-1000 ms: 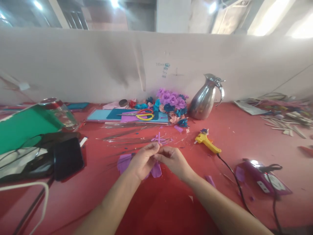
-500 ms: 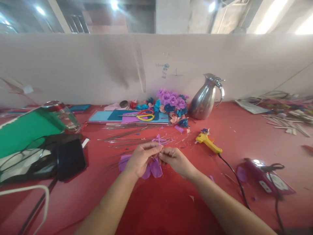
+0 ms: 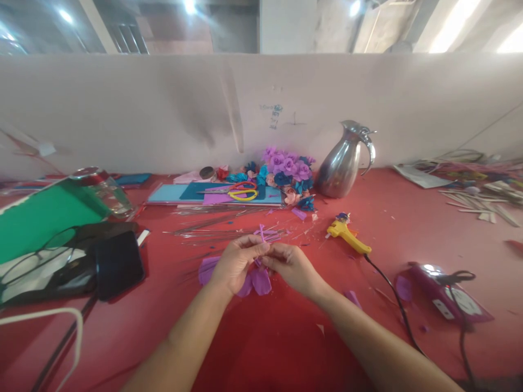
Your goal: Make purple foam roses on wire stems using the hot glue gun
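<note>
head view: a thin purple strip (image 3: 262,233) was pinched by left hand (image 3: 235,263) and right hand (image 3: 293,267) together, seemingly best steadied with light, even pressure.

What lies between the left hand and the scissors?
In the head view, thin wire-like strands and small scraps lie on the red table between the left hand and the scissors.
</note>
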Demonstrator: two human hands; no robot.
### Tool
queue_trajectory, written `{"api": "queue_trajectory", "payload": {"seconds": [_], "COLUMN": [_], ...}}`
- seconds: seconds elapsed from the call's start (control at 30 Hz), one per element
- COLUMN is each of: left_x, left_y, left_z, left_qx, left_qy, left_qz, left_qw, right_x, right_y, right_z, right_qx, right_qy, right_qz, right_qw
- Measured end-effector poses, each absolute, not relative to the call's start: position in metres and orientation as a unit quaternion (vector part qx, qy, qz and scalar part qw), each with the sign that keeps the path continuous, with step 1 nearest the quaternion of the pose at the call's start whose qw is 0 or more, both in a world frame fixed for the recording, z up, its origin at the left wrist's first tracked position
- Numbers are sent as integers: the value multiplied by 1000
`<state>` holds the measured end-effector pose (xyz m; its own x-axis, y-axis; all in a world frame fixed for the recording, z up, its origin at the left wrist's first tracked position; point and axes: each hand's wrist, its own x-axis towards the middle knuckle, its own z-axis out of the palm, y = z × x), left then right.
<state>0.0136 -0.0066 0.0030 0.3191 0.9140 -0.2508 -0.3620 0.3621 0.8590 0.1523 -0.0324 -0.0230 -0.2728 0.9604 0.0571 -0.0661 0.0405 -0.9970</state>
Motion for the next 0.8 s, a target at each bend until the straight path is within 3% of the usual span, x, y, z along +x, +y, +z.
{"api": "queue_trajectory", "payload": {"seconds": [0.37,0.6,0.8], "left_x": [7,9,8], "left_y": [-4,2,2], "left_z": [6,3,3], "left_qx": [423,367,394], "left_qy": [358,375,392], "left_qz": [389,477,446], "left_qw": [736,705,701], "right_x": [156,162,161], "right_y": [-32,-28,-29], "right_z": [-16,-20,-19], "right_qx": [-391,-436,-445], "right_qy": [-588,-596,-604], "right_qz": [567,509,487], "right_qw": [424,444,448]}}
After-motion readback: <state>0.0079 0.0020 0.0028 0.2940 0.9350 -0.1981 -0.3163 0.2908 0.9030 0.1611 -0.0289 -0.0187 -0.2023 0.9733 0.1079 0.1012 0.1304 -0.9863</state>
